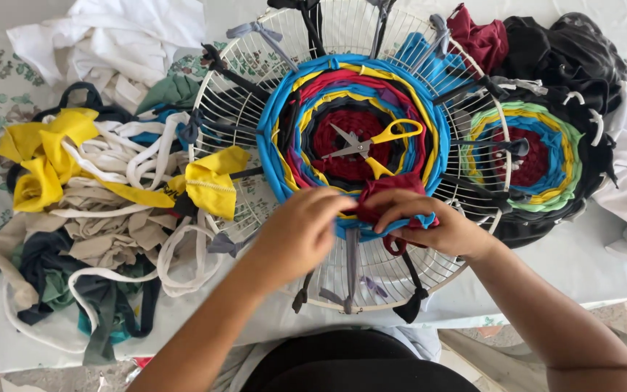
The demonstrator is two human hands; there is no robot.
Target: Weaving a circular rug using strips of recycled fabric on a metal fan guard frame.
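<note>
A round wire grille (235, 109) lies flat on the table (582, 268) and serves as a loom: dark fabric strips are knotted at its rim and run inward like spokes, which keeps them taut for weaving. The woven mat (350, 94) fills the centre in rings of red, black, yellow, pink and blue. Both hands meet at the near edge of the mat, where the outermost ring is being worked. The left hand (297, 234) has its fingers bent and pinched on the blue strip (411, 223) at the mat's edge; the right hand (435, 225) grasps a bunched maroon strip (386, 190), with the blue one looped under its fingers. Scissors (370, 141) with yellow handles rest closed-side outward on the red centre, within reach yet off the working edge. To the left sits a pile of strips (103, 210), yellow, white, beige and dark green, close to the grille. To the right, 1 finished mat (527, 156) lies partly under the grille's rim, against dark cloth (567, 51).
</note>
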